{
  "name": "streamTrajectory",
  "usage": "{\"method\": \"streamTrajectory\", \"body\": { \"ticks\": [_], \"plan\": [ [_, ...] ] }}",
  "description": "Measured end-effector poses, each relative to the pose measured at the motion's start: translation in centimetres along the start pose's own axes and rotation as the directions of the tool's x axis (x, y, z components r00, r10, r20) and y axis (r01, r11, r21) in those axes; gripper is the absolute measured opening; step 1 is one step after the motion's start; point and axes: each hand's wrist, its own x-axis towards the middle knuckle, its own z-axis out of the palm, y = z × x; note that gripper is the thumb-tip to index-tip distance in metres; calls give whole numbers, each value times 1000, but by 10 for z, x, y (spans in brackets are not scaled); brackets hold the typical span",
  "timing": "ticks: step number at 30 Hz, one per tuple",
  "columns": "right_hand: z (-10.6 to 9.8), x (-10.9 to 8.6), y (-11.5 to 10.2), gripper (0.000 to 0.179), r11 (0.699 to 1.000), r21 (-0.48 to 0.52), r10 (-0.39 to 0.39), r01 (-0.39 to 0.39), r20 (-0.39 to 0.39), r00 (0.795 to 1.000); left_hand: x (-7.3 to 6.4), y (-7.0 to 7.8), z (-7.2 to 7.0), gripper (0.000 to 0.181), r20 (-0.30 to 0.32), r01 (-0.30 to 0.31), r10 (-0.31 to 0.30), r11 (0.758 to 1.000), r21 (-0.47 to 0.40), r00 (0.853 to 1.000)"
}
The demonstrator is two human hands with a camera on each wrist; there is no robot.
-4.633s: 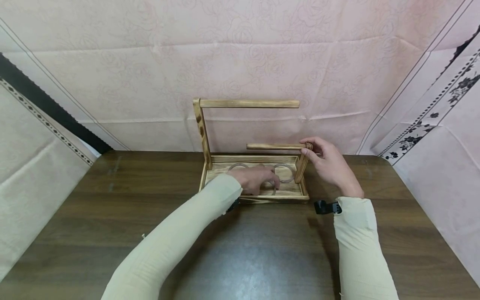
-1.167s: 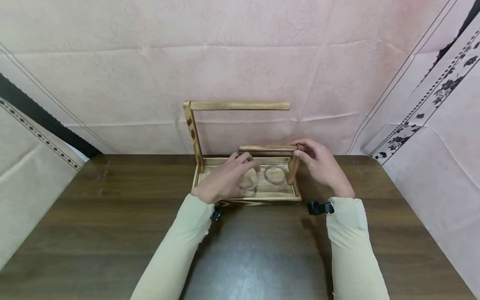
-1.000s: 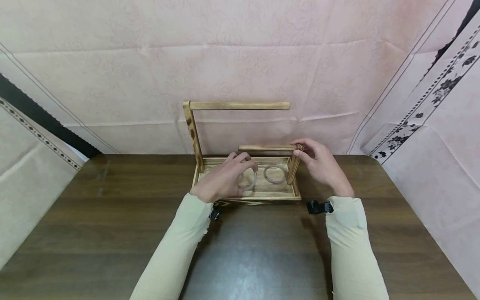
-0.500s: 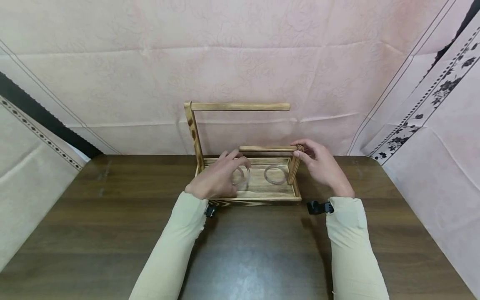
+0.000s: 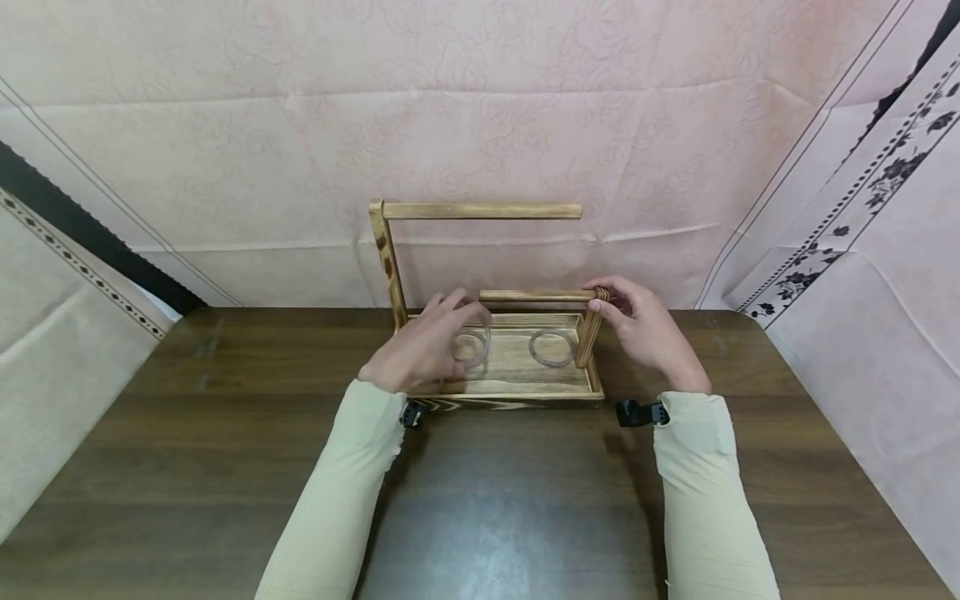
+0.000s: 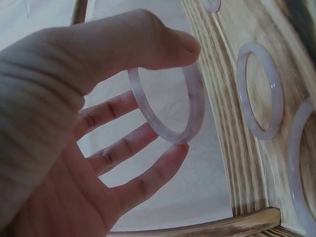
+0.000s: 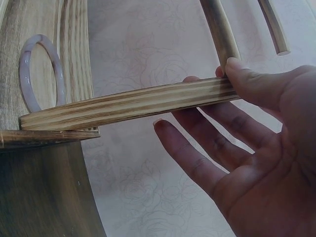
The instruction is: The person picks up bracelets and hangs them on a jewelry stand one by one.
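My left hand point(image 5: 418, 346) is over the left half of a shallow wooden tray point(image 5: 517, 405), part of a jewelry stand. It pinches a pale lavender bangle point(image 6: 196, 98) between thumb and fingers, raised off the tray floor. Another bangle point(image 6: 277, 94) lies in the tray below this hand, and a further bangle point(image 6: 294, 173) is cut off at the left wrist view's edge. At the tray's right end lies a bangle point(image 5: 551, 365) by the short post point(image 5: 588, 340). My right hand point(image 5: 651, 333) grips the top of that post, where the lower bar point(image 5: 536, 296) joins it.
A tall post point(image 5: 388, 267) rises from the tray's left end and bears an upper bar point(image 5: 483, 212) that reaches right. The stand is at the back of a dark wooden table point(image 5: 487, 500), before a pale pink patterned cloth point(image 5: 480, 125).
Earlier my left hand reached low into the middle of the tray; it has since drawn left with the pinched bangle, uncovering more of the tray floor. My right hand keeps its grip on the post.
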Motion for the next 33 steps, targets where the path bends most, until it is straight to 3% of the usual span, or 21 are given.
{"method": "streamTrajectory", "body": {
  "ticks": [8, 16, 33],
  "plan": [
    [1, 0, -1, 28, 1000, -6, -7, 7, -9, 1000, -3, -6, -7, 63, -57, 21, -19, 999, 33, 998],
    [0, 0, -1, 28, 1000, 0, -10, 10, -4, 1000, -3, -12, -11, 65, -127, -19, 21, 1000, 11, 992],
    [-1, -1, -2, 29, 1000, 2, 6, -6, 4, 1000, -4, -7, -17, 67, -199, -21, 20, 1000, -2, 980]
  ]
}}
